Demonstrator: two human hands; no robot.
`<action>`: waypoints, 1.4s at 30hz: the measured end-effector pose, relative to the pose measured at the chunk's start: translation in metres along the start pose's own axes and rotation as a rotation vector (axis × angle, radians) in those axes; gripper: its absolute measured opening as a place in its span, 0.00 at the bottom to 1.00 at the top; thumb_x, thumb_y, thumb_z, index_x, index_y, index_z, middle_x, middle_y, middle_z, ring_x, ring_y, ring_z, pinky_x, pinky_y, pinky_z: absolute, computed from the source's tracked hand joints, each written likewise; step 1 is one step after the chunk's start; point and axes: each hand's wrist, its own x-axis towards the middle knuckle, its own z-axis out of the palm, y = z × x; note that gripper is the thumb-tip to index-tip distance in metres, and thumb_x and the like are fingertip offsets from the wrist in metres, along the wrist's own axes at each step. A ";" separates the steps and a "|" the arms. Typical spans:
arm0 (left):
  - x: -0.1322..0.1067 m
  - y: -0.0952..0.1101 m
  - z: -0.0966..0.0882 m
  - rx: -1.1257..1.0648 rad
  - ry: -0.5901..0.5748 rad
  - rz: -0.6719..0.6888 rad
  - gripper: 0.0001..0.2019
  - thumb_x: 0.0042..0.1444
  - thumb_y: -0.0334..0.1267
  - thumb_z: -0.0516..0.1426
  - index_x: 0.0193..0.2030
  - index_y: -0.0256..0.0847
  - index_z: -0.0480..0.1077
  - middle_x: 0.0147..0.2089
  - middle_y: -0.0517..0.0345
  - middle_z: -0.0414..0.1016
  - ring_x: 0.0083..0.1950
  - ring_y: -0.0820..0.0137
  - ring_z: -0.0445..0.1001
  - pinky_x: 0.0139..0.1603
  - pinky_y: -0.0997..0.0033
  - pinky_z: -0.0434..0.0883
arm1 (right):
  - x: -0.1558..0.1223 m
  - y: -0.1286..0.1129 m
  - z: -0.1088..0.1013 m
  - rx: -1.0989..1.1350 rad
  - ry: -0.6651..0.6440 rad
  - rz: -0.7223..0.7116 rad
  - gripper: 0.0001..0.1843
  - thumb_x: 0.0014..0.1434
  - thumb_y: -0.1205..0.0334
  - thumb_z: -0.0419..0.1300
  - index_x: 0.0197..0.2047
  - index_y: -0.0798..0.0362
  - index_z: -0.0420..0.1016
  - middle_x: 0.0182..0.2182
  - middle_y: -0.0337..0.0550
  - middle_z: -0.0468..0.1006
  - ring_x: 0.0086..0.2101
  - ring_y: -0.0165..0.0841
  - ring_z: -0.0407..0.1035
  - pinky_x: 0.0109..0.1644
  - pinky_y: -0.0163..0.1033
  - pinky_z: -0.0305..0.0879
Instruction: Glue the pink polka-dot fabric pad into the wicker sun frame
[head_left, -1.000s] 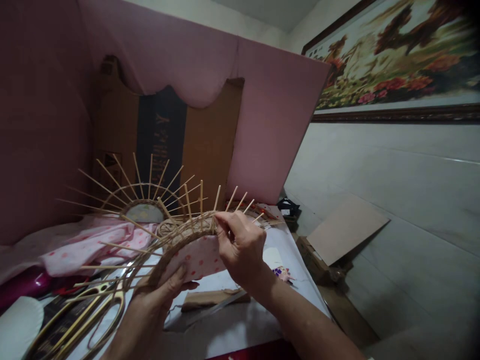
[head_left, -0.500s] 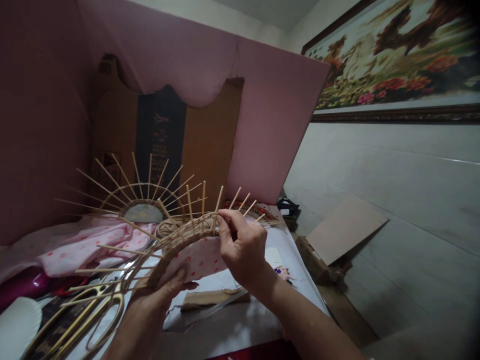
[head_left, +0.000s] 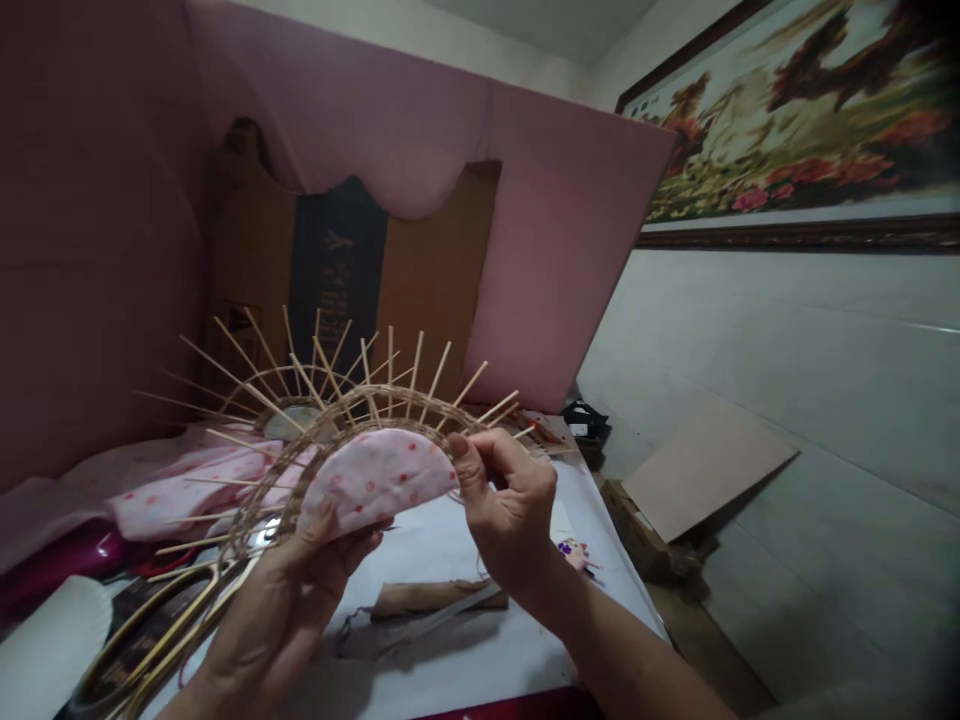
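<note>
A half-round piece (head_left: 379,480) with pink dotted cloth on its near side is held up in the middle, above the white table (head_left: 450,545). It is tilted, with its flat side down and its curved side up. Thin sticks (head_left: 415,370) poke out all around the curve like sun rays, and a brown woven band (head_left: 431,400) goes in and out of them. The left hand (head_left: 304,580) grips the low left part, with its thumb on the cloth in front and its fingers tucked under and behind. The right hand (head_left: 514,490) has its thumb and finger pinched together on the right end of the curved edge. I can't tell if a bit of string is in that pinch too. The piece looks light, so one hand should be able to carry it. The cloth part looks soft on top, but it seems to have something stiff inside. It doesn't look slippery. The sticks look thin and could bend or snap if pushed hard, and the band could slide along them. The best place to hold it is the cloth-covered middle or the low flat edge, away from the sticks. Another half-round with sticks (head_left: 300,415) sits just behind it, on the far left.
</note>
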 end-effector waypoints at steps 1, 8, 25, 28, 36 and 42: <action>0.001 0.003 0.000 -0.035 -0.005 0.012 0.11 0.51 0.28 0.59 0.43 0.39 0.75 0.41 0.50 0.80 0.38 0.63 0.79 0.37 0.69 0.78 | 0.000 -0.001 0.000 0.031 -0.071 0.050 0.19 0.61 0.54 0.55 0.21 0.54 0.69 0.14 0.34 0.65 0.17 0.24 0.58 0.22 0.31 0.53; 0.007 0.015 -0.005 -0.230 -0.009 0.043 0.07 0.53 0.27 0.57 0.34 0.41 0.75 0.37 0.56 0.81 0.37 0.65 0.79 0.36 0.69 0.78 | -0.003 0.020 0.024 0.425 -0.703 0.531 0.26 0.54 0.39 0.57 0.23 0.57 0.72 0.15 0.36 0.69 0.13 0.23 0.60 0.14 0.29 0.51; -0.006 0.004 -0.002 0.137 -0.254 0.115 0.15 0.54 0.41 0.60 0.44 0.33 0.75 0.45 0.45 0.79 0.43 0.63 0.77 0.41 0.68 0.72 | -0.019 0.015 0.033 1.234 -0.464 1.067 0.14 0.47 0.57 0.70 0.32 0.58 0.75 0.25 0.41 0.77 0.25 0.27 0.71 0.20 0.26 0.61; -0.008 0.001 -0.002 0.249 -0.238 0.105 0.19 0.53 0.47 0.59 0.44 0.34 0.72 0.47 0.43 0.77 0.40 0.63 0.77 0.37 0.67 0.72 | -0.022 0.018 0.027 1.263 -0.363 1.048 0.13 0.47 0.58 0.70 0.31 0.59 0.76 0.24 0.42 0.79 0.26 0.28 0.73 0.23 0.27 0.65; -0.007 -0.012 -0.013 0.954 -0.182 0.379 0.21 0.54 0.54 0.55 0.23 0.37 0.69 0.15 0.59 0.68 0.13 0.74 0.62 0.14 0.74 0.58 | -0.040 0.051 0.014 1.212 -0.096 0.973 0.13 0.43 0.60 0.72 0.29 0.57 0.74 0.21 0.39 0.78 0.23 0.28 0.72 0.20 0.27 0.65; -0.004 0.009 -0.014 1.239 0.040 1.595 0.10 0.53 0.32 0.59 0.43 0.37 0.72 0.42 0.48 0.76 0.46 0.61 0.72 0.51 0.55 0.66 | -0.049 0.051 0.016 1.167 -0.164 0.927 0.13 0.46 0.58 0.70 0.28 0.57 0.73 0.20 0.39 0.77 0.20 0.28 0.71 0.18 0.27 0.64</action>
